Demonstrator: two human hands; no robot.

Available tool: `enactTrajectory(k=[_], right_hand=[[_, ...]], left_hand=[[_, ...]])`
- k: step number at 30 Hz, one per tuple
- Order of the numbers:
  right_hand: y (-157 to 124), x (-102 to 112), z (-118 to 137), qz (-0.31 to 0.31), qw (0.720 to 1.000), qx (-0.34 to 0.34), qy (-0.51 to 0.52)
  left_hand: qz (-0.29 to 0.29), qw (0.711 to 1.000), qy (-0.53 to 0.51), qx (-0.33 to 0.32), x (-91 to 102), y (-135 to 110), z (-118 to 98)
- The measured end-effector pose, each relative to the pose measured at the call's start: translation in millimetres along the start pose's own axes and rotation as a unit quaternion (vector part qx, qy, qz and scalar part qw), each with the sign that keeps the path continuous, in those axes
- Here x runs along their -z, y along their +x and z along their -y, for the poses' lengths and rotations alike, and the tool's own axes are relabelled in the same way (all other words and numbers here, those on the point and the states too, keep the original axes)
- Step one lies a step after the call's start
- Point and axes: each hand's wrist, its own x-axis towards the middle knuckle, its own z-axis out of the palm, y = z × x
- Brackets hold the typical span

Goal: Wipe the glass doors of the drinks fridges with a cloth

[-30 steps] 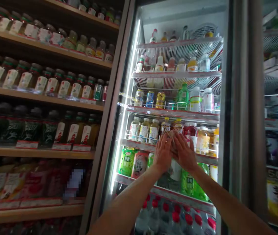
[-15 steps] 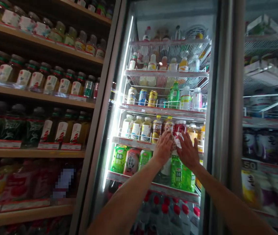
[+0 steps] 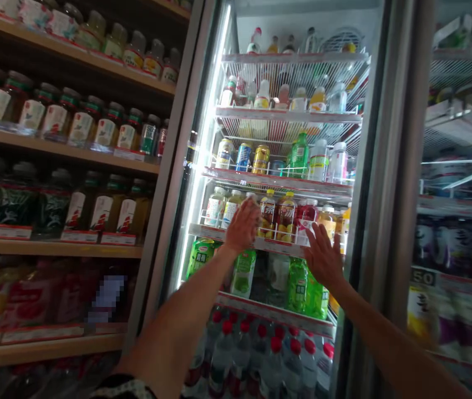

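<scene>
My left hand is raised in front of a bottle shelf in the lit fridge, fingers stretched out and slightly blurred, nothing seen in it. It hides part of a row of pale-labelled bottles. My right hand has its fingers spread and holds nothing, in front of the shelf's right part. Between the hands show two yellow-capped tea bottles and a red-drink bottle. Below are large green drink bottles. Whether either hand touches glass or a shelf, I cannot tell.
Wooden shelves of bottled drinks stand on the left. A metal door frame rises at the right, with another fridge beyond it. Red-capped bottles fill the fridge's bottom. Cans and more bottles occupy the upper racks.
My hands were close together before the middle of the shelf. They have moved apart: the left hand leftward and up, the right slightly rightward, uncovering the yellow-capped tea bottles. The view has shifted slightly.
</scene>
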Motion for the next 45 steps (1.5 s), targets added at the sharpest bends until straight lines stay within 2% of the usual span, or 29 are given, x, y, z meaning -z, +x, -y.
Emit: enactTrajectory(k=[2, 3, 4, 5, 7, 8, 10, 11, 12, 13, 14, 15, 18, 20, 21, 23, 25, 27, 29, 31, 33, 35, 37, 39, 41, 43, 45], right_hand=[[0.3, -2.6, 9.9, -0.012, 1.000, -0.028, 0.002], [1.1, -4.2, 14.9, -0.019, 0.999, -0.040, 0.001], [2.0, -5.7, 19.4, -0.025, 0.998, -0.049, 0.001], [2.9, -6.8, 22.8, -0.028, 0.998, -0.054, 0.000], [3.8, -7.8, 25.6, -0.030, 0.998, -0.059, 0.000], [3.7, -7.5, 24.7, -0.030, 0.998, -0.059, -0.001], [2.6, -5.8, 19.6, -0.030, 0.998, -0.054, -0.005], [1.8, -4.5, 16.0, -0.028, 0.998, -0.047, -0.008], [0.9, -3.1, 12.5, -0.021, 0.999, -0.036, -0.011], [0.0, -1.9, 9.6, -0.011, 1.000, -0.023, -0.013], [-0.8, -1.0, 7.6, -0.002, 1.000, -0.012, -0.014], [-1.4, -0.7, 6.8, 0.004, 1.000, -0.006, -0.013], [-2.0, -2.9, 10.9, -0.005, 1.000, -0.025, -0.008], [-1.7, -5.4, 15.4, -0.014, 0.999, -0.042, -0.004], [-1.6, -6.4, 17.1, -0.014, 0.999, -0.044, -0.003], [-1.7, -7.7, 18.1, -0.011, 0.999, -0.042, 0.000], [-1.9, -7.8, 16.8, -0.009, 0.999, -0.038, 0.000], [-2.0, -6.9, 14.8, -0.013, 0.999, -0.033, -0.002], [-2.1, -5.9, 13.8, -0.016, 0.999, -0.031, -0.009], [-2.1, -5.5, 13.9, -0.012, 0.999, -0.030, -0.014], [-2.2, -6.2, 14.7, -0.009, 0.999, -0.034, -0.015], [-2.4, -7.4, 15.5, -0.012, 0.999, -0.038, -0.011], [-2.7, -8.3, 15.9, -0.014, 0.999, -0.042, -0.007], [-2.8, -8.2, 15.7, -0.016, 0.999, -0.044, -0.007], [-2.8, -7.2, 15.0, -0.014, 0.999, -0.043, -0.010], [-2.8, -6.0, 14.3, -0.011, 0.999, -0.039, -0.014], [-2.8, -5.5, 14.1, -0.009, 0.999, -0.033, -0.016]], left_hand=[[-0.071, 0.990, 0.036, 0.117, 15.0, 2.6, 30.3], [-0.100, 0.981, 0.049, 0.159, 18.5, 3.9, 36.6], [-0.120, 0.974, 0.056, 0.181, 18.6, 5.2, 35.6], [-0.124, 0.976, 0.054, 0.173, 15.0, 6.3, 27.7], [-0.084, 0.993, 0.025, 0.078, -0.9, 8.9, -3.3], [-0.039, 0.999, -0.001, -0.009, -10.6, 10.7, -21.2], [0.036, 0.988, -0.036, -0.149, -25.2, 15.0, -47.9], [0.057, 0.980, -0.044, -0.185, -27.4, 16.7, -52.0], [0.059, 0.980, -0.043, -0.184, -25.1, 17.3, -48.0], [0.046, 0.987, -0.035, -0.153, -18.8, 16.5, -36.2], [0.030, 0.994, -0.026, -0.106, -9.1, 14.3, -17.8], [-0.013, 1.000, -0.007, -0.018, 2.5, 10.8, 4.8], [-0.095, 0.987, 0.029, 0.124, 35.2, -0.7, 67.0], [-0.123, 0.977, 0.047, 0.170, 41.7, -3.8, 78.0], [-0.126, 0.976, 0.051, 0.173, 38.3, -3.3, 71.6], [-0.101, 0.986, 0.046, 0.128, 21.2, 1.5, 41.5], [-0.050, 0.998, 0.022, 0.026, 0.7, 8.8, 5.8], [0.002, 0.998, 0.005, -0.067, -10.2, 14.1, -14.4], [0.014, 0.996, 0.005, -0.085, -7.2, 14.0, -8.9], [-0.039, 0.999, 0.024, -0.004, 4.8, 9.4, 14.9], [-0.111, 0.988, 0.047, 0.099, 16.0, 4.0, 36.6], [-0.143, 0.977, 0.061, 0.144, 17.6, 0.4, 38.1], [-0.107, 0.989, 0.055, 0.090, 6.8, -1.3, 16.4], [-0.040, 0.998, 0.036, -0.026, -9.8, -2.4, -14.8], [0.011, 0.991, 0.018, -0.130, -20.7, -4.5, -35.0], [0.008, 0.989, 0.017, -0.144, -18.8, -8.5, -31.0], [-0.034, 0.996, 0.026, -0.078, -6.8, -13.5, -6.6]])
